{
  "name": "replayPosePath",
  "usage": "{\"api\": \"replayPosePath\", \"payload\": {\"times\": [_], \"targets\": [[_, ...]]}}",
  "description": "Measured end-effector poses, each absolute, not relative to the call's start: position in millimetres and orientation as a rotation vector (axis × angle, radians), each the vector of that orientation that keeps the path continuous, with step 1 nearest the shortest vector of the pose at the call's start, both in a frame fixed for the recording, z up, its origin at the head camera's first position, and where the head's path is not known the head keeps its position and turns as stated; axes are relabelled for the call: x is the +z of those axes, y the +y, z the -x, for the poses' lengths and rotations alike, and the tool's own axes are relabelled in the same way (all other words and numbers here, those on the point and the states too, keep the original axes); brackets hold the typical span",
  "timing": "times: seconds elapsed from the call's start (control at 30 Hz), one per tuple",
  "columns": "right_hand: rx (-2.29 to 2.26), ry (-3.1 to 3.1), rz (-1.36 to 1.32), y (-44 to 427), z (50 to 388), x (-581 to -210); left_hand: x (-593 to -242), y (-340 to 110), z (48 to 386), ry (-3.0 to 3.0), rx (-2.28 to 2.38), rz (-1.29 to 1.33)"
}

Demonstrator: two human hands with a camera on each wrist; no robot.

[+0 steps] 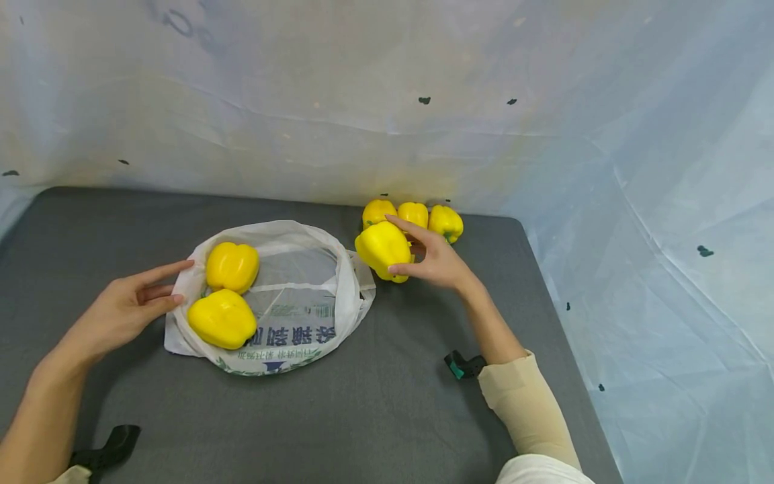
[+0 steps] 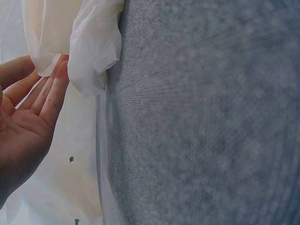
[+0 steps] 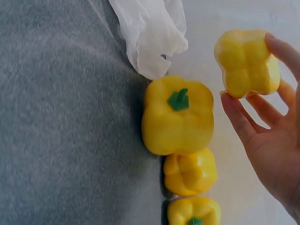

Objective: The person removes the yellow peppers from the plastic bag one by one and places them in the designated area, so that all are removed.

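Observation:
The left hand pinches the left rim of a white plastic bag between thumb and fingers; in the left wrist view the fingertips of this hand meet the bag's edge. Two yellow bell peppers lie in the left part of the wide-mouthed bag. Raised above the table, right of the bag, is a yellow pepper in the right hand. The right wrist view shows this pepper held by the fingertips of the hand.
Three yellow peppers stand in a row at the back edge of the grey table. Translucent sheeting hangs behind and to the right. Black devices are at both forearms.

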State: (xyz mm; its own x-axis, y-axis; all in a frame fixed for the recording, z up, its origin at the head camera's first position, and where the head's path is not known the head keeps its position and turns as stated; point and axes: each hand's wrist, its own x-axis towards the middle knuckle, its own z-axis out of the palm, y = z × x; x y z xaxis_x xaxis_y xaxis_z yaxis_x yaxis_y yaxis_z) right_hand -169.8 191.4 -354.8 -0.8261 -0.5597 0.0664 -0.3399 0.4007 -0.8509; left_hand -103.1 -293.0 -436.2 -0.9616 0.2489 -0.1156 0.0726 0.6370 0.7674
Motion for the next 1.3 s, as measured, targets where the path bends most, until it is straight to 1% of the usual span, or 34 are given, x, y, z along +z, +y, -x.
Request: {"api": "replayPosePath", "payload": {"times": [0.33,0.67,1.3], "targets": [[-1.425,2.474,0.761,207.7,167.9,-358.6,-435.6,-291.8,102.9,2.645,1.215,-0.266],[-1.394,2.57,0.597,224.5,167.5,-359.6,-434.9,-290.8,103.7,2.657,1.212,-0.266],[-1.466,2.622,0.478,249.8,168.0,-367.6,-431.5,-289.2,106.2,2.649,1.209,-0.251]]}}
